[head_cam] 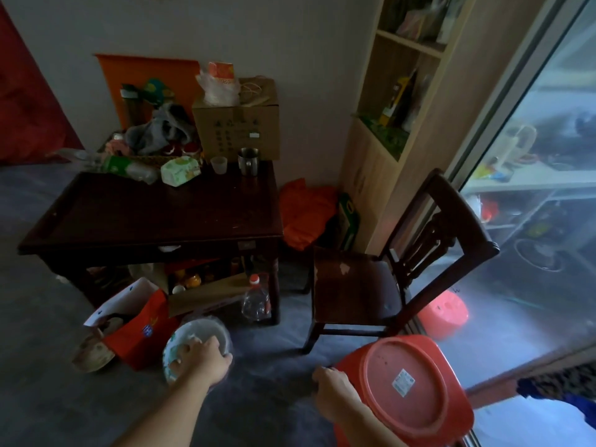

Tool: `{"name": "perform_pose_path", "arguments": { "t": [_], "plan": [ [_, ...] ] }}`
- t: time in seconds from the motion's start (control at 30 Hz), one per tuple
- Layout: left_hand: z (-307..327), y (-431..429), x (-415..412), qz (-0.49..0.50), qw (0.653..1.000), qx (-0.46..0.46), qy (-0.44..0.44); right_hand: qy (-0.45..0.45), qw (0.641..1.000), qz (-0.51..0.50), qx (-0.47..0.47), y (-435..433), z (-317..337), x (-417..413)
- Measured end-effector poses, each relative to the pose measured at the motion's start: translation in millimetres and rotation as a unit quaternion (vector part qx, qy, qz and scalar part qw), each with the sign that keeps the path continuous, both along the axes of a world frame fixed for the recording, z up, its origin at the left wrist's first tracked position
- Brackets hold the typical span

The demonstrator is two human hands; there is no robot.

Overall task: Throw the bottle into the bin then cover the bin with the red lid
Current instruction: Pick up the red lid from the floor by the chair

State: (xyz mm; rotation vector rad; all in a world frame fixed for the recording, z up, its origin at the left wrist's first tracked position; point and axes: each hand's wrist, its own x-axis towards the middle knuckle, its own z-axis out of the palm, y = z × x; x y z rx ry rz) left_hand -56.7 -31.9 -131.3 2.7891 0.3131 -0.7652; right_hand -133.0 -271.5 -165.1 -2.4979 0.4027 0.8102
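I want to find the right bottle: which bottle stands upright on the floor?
The clear bottle with a red cap, beside the table leg. The green-labelled bottle lies on its side on the table.

Pretty dim on my feed, daylight only from the glass door (532, 195); edges near it bend, everything's soft.
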Motion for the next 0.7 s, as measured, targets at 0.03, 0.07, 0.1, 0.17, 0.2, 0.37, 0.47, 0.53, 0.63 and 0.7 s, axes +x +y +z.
{"name": "perform_pose_path", "arguments": {
  "t": [0.03,0.07,0.1,0.17,0.2,0.37,0.47,0.53,0.63,0.7],
  "plan": [
    [1,-1,-1,0.002,1.0,-0.002,0.0,-0.001,1.0,0.004,-0.004,0,0,0],
    [2,-3,-2,0.001,1.0,-0.001,-0.003,-0.002,1.0,0.009,-0.007,-1,3,-1],
    [2,-6,-2,-0.001,1.0,-0.001,-0.007,-0.004,1.0,0.015,-0.007,-4,5,-1],
    [3,-12,-4,0.0,1.0,-0.01,-0.014,-0.003,1.0,0.028,-0.005,-11,9,-1],
    [2,-15,-5,0.003,1.0,-0.019,-0.014,-0.005,1.0,0.029,-0.004,-17,8,-1],
    [-7,-43,-14,0.034,0.999,-0.039,-0.009,-0.001,0.998,0.058,-0.007,-45,1,-1],
    [-16,-76,-21,0.05,0.998,-0.042,-0.001,-0.001,0.996,0.091,0.002,-71,-2,-2],
    [-21,-104,-24,0.065,0.997,-0.049,0.006,-0.003,0.995,0.105,0.001,-96,-8,-2],
    [-23,-156,-29,0.083,0.996,-0.042,0.004,-0.019,0.993,0.12,-0.009,-148,-10,-5],
    [-23,-194,-33,0.089,0.995,-0.043,0.004,-0.02,0.992,0.121,-0.023,-190,-8,-8]
  ]
}}
